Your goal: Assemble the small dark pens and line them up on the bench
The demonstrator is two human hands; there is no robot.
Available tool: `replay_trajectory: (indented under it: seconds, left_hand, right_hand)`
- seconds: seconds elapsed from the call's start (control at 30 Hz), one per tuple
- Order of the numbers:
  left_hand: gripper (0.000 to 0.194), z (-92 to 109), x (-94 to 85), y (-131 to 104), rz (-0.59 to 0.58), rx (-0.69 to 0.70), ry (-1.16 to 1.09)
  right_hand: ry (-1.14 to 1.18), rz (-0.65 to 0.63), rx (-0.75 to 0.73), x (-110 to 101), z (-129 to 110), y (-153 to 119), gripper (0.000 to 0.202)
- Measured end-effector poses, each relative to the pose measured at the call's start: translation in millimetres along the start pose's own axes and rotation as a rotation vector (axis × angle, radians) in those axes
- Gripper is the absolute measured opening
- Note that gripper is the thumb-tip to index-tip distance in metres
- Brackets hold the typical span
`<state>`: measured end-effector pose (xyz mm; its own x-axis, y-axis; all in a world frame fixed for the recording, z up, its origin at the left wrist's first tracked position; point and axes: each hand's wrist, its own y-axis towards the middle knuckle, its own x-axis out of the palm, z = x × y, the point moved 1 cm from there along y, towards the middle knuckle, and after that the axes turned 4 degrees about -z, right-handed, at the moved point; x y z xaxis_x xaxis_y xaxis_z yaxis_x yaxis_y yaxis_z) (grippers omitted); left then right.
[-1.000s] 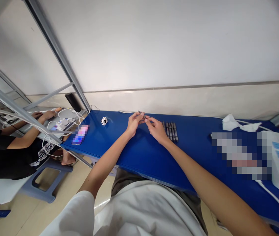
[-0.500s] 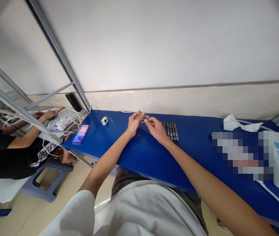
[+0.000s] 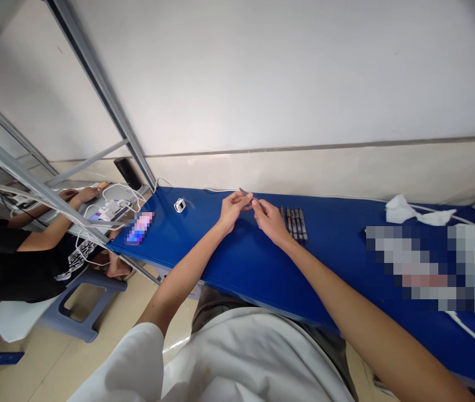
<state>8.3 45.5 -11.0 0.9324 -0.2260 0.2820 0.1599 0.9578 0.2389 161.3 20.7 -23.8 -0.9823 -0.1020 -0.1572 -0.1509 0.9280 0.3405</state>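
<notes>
The blue worktop (image 3: 338,240) runs along the wall (image 3: 288,72), its back edge just beyond the hands; a metal post (image 3: 101,95) rises at its left end. Blue surface stretches between the row of dark pens (image 3: 296,225) and the white tissue (image 3: 400,210). Above the worktop, both forearms reach forward and converge. The left hand (image 3: 232,211) has its fingers clamped on a slim dark piece (image 3: 243,191); the right hand (image 3: 270,220) pinches near its lower end, fingers together, beside the pens.
</notes>
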Motion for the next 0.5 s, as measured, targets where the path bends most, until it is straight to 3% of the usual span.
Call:
replay_trajectory:
  seconds: [0.5]
  left_hand:
    - [0.046,1.3,1.5,-0.7,-0.001,-0.016,-0.025]
  right_hand:
    - [0.035,-0.016,0.019,-0.4,7.9,1.9,0.066]
